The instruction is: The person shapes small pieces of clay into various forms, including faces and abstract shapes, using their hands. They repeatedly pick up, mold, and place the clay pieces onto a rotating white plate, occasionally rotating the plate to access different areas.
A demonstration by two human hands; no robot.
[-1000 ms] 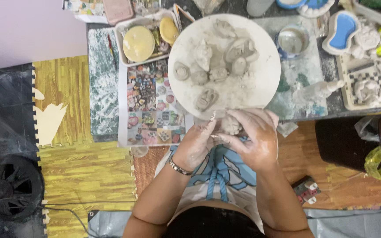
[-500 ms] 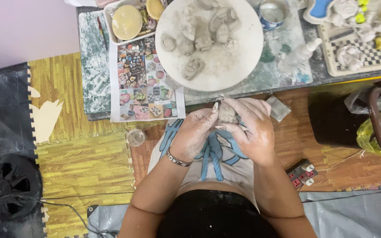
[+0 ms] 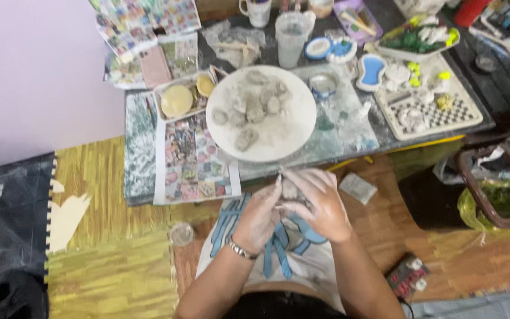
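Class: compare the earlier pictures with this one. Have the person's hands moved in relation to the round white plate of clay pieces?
Yes. The hands, earlier at the round white plate's near rim, now sit lower, clear of the rim, over the lap, working a small clay lump.

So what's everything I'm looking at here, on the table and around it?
Round plate: one, white, table centre.
Clay lumps: several, grey, on the plate.
Clay piece: one, grey, between both hands.
Checkered tray: one, white and grey, table right.
Clear cup: one, behind the plate.
Printed sheet: one, multicoloured, left of the plate.
Bracelet: one, silver, left wrist.
Left hand, right hand: both holding the clay piece.
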